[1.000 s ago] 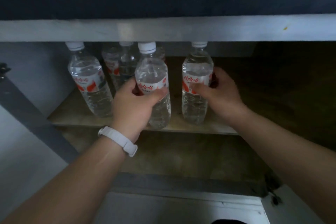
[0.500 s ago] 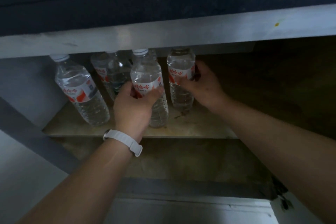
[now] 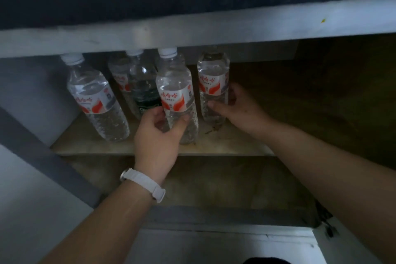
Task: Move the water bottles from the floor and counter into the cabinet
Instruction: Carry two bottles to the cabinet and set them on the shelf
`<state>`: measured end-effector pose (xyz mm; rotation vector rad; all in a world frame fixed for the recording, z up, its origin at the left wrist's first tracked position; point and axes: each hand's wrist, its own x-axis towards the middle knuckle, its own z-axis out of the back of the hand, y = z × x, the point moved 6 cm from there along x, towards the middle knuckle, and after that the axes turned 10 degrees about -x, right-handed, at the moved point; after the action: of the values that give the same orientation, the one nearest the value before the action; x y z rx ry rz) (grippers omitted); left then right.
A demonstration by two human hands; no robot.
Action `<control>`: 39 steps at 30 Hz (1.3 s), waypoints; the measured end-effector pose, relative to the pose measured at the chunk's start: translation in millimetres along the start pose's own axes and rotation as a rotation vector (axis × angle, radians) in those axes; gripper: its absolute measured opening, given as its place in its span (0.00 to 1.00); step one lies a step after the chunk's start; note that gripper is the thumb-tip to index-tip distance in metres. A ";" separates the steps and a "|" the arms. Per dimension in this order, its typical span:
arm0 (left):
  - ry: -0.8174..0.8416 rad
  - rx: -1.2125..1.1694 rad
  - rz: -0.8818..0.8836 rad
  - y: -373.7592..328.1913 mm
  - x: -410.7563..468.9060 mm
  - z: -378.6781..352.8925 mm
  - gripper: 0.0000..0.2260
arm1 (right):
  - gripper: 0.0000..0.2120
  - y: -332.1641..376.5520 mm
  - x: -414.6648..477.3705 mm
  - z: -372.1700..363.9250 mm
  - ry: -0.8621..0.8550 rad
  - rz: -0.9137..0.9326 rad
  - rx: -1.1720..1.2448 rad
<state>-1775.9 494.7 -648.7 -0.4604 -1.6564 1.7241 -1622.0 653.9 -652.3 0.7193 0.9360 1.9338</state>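
On a cabinet shelf, the left hand curls its grip round the middle bottle; at that bottle's 3 o'clock, the right hand curls its grip round the end bottle.

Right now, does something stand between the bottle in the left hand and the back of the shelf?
Yes. A dark-labelled bottle stands close behind the held bottle, to its left, with a red-labelled bottle beside it. Straight back looks partly blocked.
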 end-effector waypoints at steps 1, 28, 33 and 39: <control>0.026 0.024 -0.019 2.5 -3.6 4.6 0.19 | 0.26 -0.8 -5.4 1.1 -0.003 -0.012 -0.025; 0.413 0.876 -0.279 -157.7 -100.3 152.8 0.19 | 0.25 221.1 -180.1 15.2 0.494 0.435 -0.951; 0.460 0.917 -0.281 -259.6 -104.4 159.2 0.19 | 0.24 299.2 -192.6 75.3 0.553 0.432 -0.932; 0.512 0.978 -0.309 -367.6 -110.1 160.5 0.19 | 0.26 379.3 -194.3 152.2 0.581 0.437 -0.962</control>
<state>-1722.1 282.7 -294.9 -0.1299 -0.3926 1.7443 -1580.9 398.8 -280.7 -0.2476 0.0419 2.6899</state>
